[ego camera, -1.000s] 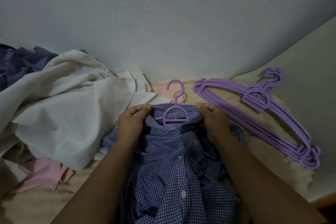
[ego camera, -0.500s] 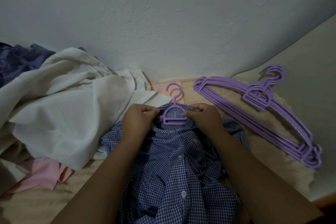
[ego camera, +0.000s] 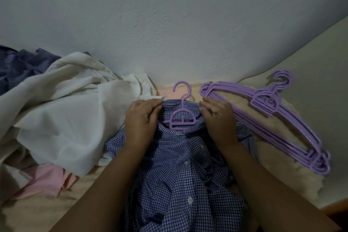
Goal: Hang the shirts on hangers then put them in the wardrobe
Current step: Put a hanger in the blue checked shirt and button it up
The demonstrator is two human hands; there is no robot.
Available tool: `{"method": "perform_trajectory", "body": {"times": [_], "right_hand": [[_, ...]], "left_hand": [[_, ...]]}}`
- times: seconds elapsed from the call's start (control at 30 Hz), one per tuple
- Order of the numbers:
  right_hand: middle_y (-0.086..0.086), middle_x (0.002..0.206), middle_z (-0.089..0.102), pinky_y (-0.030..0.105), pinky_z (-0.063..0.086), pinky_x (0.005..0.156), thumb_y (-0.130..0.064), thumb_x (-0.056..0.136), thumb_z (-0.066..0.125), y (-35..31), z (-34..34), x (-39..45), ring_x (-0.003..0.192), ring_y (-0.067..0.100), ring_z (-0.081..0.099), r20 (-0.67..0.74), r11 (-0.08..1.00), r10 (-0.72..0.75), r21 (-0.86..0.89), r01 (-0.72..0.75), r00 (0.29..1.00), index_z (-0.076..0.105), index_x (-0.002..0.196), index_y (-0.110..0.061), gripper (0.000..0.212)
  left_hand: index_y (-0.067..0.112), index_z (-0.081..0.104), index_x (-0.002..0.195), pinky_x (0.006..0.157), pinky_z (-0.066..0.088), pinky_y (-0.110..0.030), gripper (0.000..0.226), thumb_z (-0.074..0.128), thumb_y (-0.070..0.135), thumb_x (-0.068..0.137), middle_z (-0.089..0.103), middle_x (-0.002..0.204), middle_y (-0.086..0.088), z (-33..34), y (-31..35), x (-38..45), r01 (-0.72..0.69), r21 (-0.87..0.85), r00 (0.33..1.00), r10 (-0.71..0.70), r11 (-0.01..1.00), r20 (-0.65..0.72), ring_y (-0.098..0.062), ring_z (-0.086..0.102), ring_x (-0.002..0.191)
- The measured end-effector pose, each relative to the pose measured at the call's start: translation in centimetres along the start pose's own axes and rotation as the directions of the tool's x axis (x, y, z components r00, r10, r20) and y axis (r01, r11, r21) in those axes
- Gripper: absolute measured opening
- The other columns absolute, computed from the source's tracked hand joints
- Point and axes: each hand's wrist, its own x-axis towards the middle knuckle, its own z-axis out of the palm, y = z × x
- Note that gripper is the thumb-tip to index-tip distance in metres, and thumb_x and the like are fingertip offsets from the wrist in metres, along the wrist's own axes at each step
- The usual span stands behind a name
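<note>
While fingers of left hand (ego camera: 142, 118) and right hand (ego camera: 219, 117) pinch the collar on either side, checked shirt (ego camera: 180, 171) lies on the bed, purple hanger (ego camera: 181, 117) already seated in its neck. Judged roughly one shirt nearly hung; spare hangers (ego camera: 273, 118) and heaped shirts (ego camera: 62, 103) still await; wardrobe unseen.
</note>
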Motion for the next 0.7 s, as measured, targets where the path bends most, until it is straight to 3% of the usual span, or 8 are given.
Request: {"method": "perform_trajectory", "body": {"times": [0.1, 0.27, 0.37, 0.5, 0.6, 0.7], "right_hand": [[0.006, 0.103, 0.07, 0.021, 0.041, 0.086, -0.021, 0.086, 0.054, -0.5, -0.5, -0.2, 0.098, 0.019, 0.06, 0.006, 1.0, 0.0, 0.023, -0.001, 1.0, 0.072, 0.107, -0.01, 0.03], [0.01, 0.097, 0.068, 0.031, 0.046, 0.078, -0.022, 0.09, 0.045, -0.5, -0.6, -0.7, 0.09, 0.026, 0.061, -0.002, 0.994, 0.055, 0.096, -0.055, 0.998, 0.067, 0.103, -0.006, 0.03], [0.009, 0.101, 0.066, 0.024, 0.042, 0.078, -0.021, 0.093, 0.047, -0.3, -0.4, -1.1, 0.093, 0.022, 0.06, 0.034, 0.984, 0.104, 0.138, -0.108, 0.994, 0.064, 0.106, -0.004, 0.028], [0.008, 0.109, 0.067, 0.016, 0.041, 0.084, -0.003, 0.095, 0.047, -0.4, -0.3, -1.4, 0.097, 0.01, 0.056, 0.043, 0.984, 0.061, 0.167, -0.067, 0.997, 0.065, 0.11, -0.004, 0.024], [0.012, 0.112, 0.067, 0.021, 0.042, 0.096, 0.004, 0.082, 0.039, -0.2, -0.2, -1.4, 0.103, 0.011, 0.056, 0.058, 0.991, -0.029, 0.131, 0.021, 0.998, 0.072, 0.104, -0.007, 0.04], [0.017, 0.115, 0.065, 0.026, 0.04, 0.097, 0.0, 0.073, 0.036, -0.4, -0.3, -1.0, 0.105, 0.027, 0.061, 0.129, 0.999, -0.005, 0.053, -0.002, 0.992, 0.073, 0.1, -0.005, 0.047]], "left_hand": [[0.016, 0.072, 0.104, 0.078, 0.036, -0.021, 0.026, 0.052, 0.026, 0.09, 0.068, 0.092, -0.003, -0.1, 0.1, 0.0, 0.045, 0.014, 0.999, -0.045, 0.999, 0.022, -0.012, 0.052, 0.09], [0.01, 0.068, 0.101, 0.076, 0.042, -0.032, 0.027, 0.047, 0.023, 0.092, 0.068, 0.091, -0.005, -0.2, -0.1, -0.4, 0.086, 0.007, 0.996, -0.086, 0.996, 0.027, -0.023, 0.058, 0.085], [0.008, 0.067, 0.103, 0.08, 0.043, -0.027, 0.026, 0.047, 0.021, 0.092, 0.068, 0.098, -0.005, 0.0, -0.1, -0.8, 0.109, -0.016, 0.994, -0.109, 0.994, 0.019, -0.021, 0.059, 0.091], [0.007, 0.065, 0.107, 0.089, 0.039, -0.014, 0.024, 0.048, 0.014, 0.092, 0.061, 0.108, 0.007, 0.1, 0.8, -1.0, 0.061, -0.136, 0.998, -0.06, 0.989, 0.014, -0.001, 0.052, 0.098], [0.009, 0.065, 0.107, 0.081, 0.041, -0.019, 0.027, 0.045, 0.015, 0.091, 0.068, 0.101, -0.002, 0.0, 0.9, -0.8, 0.089, -0.095, 0.995, -0.085, 0.991, 0.049, -0.012, 0.058, 0.092], [0.005, 0.068, 0.102, 0.085, 0.039, -0.018, 0.039, 0.036, 0.005, 0.08, 0.068, 0.102, -0.011, -0.3, 0.8, -0.5, -0.005, -0.054, 0.994, 0.011, 0.999, 0.111, -0.016, 0.056, 0.094]]}}
